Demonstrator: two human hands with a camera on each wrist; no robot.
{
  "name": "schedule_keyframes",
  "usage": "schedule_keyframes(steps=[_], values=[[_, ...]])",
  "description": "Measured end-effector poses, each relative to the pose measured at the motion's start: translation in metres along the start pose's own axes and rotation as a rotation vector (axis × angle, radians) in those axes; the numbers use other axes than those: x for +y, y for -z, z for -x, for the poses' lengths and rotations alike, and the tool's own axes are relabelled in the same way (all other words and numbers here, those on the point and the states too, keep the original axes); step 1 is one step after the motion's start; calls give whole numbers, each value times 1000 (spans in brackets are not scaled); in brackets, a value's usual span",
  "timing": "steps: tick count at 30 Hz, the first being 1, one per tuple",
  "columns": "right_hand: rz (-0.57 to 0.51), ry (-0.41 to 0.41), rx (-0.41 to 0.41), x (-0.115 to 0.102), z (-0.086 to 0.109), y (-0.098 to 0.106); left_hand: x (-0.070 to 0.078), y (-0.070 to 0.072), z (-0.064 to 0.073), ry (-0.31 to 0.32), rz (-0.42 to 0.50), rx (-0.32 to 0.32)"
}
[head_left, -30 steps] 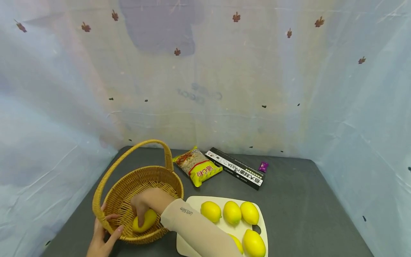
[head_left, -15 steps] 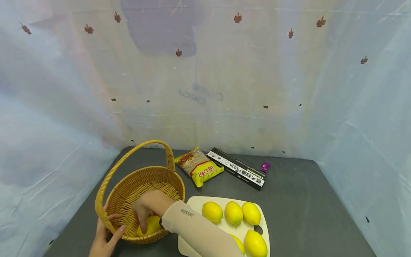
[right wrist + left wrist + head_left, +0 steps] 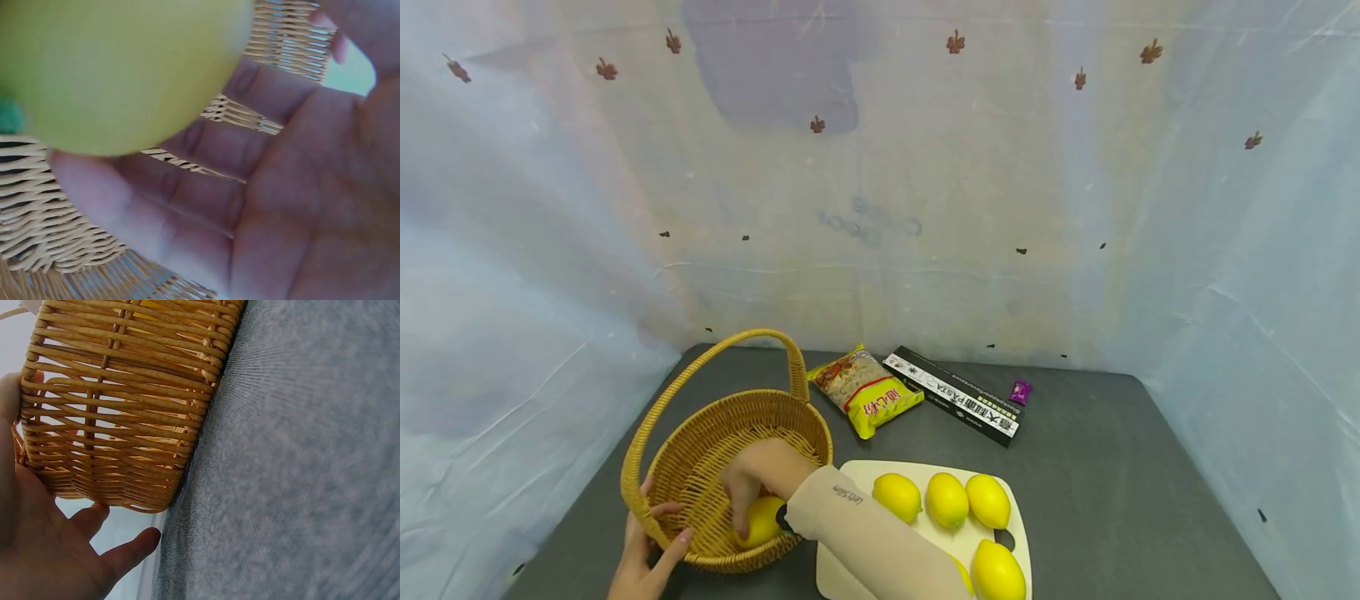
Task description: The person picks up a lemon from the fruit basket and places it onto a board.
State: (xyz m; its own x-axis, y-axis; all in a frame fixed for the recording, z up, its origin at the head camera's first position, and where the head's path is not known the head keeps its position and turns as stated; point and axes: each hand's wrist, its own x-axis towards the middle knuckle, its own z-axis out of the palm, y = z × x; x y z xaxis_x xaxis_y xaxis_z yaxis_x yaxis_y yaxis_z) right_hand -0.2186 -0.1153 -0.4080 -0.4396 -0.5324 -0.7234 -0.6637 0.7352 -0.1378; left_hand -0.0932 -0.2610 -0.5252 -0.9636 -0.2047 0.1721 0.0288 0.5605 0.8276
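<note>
A round wicker basket (image 3: 801, 425) with a tall arched handle stands at the left of the table. My left hand (image 3: 643, 558) holds its near-left rim by the handle's base; in the left wrist view, this hand (image 3: 56, 544) has some fingers spread beside the woven wall (image 3: 125, 419). Inside the basket, my right hand (image 3: 769, 473) holds a yellow lemon (image 3: 764, 523) low against the near-right side. Up close in the right wrist view, the lemon (image 3: 125, 75) lies against the curved fingers (image 3: 94, 187), its tip green. The thumb's contact with it is unclear.
Several lemons (image 3: 946, 500) lie on a white cutting board (image 3: 1017, 533) right of the basket, partly covered by the right sleeve (image 3: 880, 533). Behind are a yellow pasta bag (image 3: 868, 396), a black pasta box (image 3: 955, 396) and a small purple packet (image 3: 1020, 392).
My right hand and the lemon have shifted a little to the right inside the basket, toward its near-right wall. The left hand keeps its place on the rim.
</note>
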Motion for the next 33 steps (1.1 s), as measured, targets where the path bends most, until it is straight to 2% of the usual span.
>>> schedule_keyframes(steps=[3, 6, 9, 17, 26, 33], values=[[-93, 9, -47, 1, 7, 4, 0, 0, 1, -10, -5, 4], [-141, 66, -61, 6, 19, 9, 1, 0, 1, -15, -8, 5], [-166, 116, -29, 12, 32, 13, 1, 0, 1, -20, -8, 9], [-203, 224, 125, 37, 66, 13, -1, 0, 0, -44, 3, 9], [-299, 312, 178, 69, 103, 2, -3, 2, -2, -32, -11, 12], [-327, 334, 177, 89, 121, -20, -1, 2, -3, -10, 9, -11]])
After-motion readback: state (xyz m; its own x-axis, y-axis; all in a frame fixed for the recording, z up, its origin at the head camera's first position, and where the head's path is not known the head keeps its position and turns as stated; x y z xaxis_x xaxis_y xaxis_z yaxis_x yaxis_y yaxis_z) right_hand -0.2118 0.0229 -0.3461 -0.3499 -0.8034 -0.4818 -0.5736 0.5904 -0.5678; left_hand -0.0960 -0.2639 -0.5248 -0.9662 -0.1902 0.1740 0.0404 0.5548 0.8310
